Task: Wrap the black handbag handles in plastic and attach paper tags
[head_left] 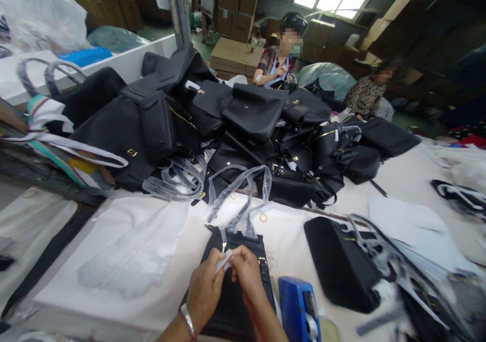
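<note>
A black handbag (231, 301) lies on the white table (152, 301) right in front of me, its handles (243, 190) wrapped in clear plastic. My left hand (205, 289) and my right hand (246, 276) meet over the bag's top edge. Both pinch a small white strip (224, 260), paper or tape, next to a gold zipper pull (224, 244). A metal bangle sits on my left wrist.
A blue tape dispenser (298, 306) stands just right of my hands, another black bag (341, 263) beyond it. A big heap of black handbags (228, 124) fills the table's far side. Clear plastic sleeves (132, 253) lie at left. Two people sit behind the heap among cardboard boxes.
</note>
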A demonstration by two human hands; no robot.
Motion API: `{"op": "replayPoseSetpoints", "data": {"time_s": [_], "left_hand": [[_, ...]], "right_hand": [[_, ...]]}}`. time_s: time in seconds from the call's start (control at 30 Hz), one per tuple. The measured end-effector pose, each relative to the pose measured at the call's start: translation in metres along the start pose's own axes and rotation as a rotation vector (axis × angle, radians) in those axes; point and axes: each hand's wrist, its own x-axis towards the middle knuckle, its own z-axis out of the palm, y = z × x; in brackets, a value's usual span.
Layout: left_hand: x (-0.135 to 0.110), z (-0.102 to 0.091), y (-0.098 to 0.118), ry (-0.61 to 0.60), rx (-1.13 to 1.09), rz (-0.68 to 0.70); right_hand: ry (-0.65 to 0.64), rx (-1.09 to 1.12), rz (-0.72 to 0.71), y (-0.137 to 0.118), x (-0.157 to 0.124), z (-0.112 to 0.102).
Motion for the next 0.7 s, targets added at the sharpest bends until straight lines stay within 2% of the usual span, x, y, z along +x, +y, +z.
{"op": "replayPoseSetpoints", "data": {"time_s": [0.1,0.2,0.3,0.47,0.57,0.63,0.7], "left_hand": [[0.002,-0.002,-0.007,-0.047,0.114,0.133],[0.004,-0.002,-0.014,-0.065,0.185,0.210],[0.004,0.000,-0.019,-0.061,0.226,0.307],[-0.003,0.005,-0.019,-0.102,0.293,0.433],[-0.007,0.001,-0.011,-0.206,0.147,0.360],[-0.008,-0.005,-0.005,-0.311,-0.075,0.198],[-0.006,-0.011,0.001,-0.362,-0.277,-0.005]], "right_hand": [[-0.019,0.091,0.089,0.000,-0.006,-0.003],[-0.064,0.210,0.127,-0.004,-0.018,-0.009],[-0.104,0.341,0.119,-0.007,-0.030,-0.012],[-0.027,0.268,0.032,0.001,-0.035,-0.013],[0.023,0.226,-0.035,0.009,-0.033,-0.017],[0.058,0.200,-0.095,0.012,-0.035,-0.019],[0.084,0.128,-0.175,0.013,-0.038,-0.016]]}}
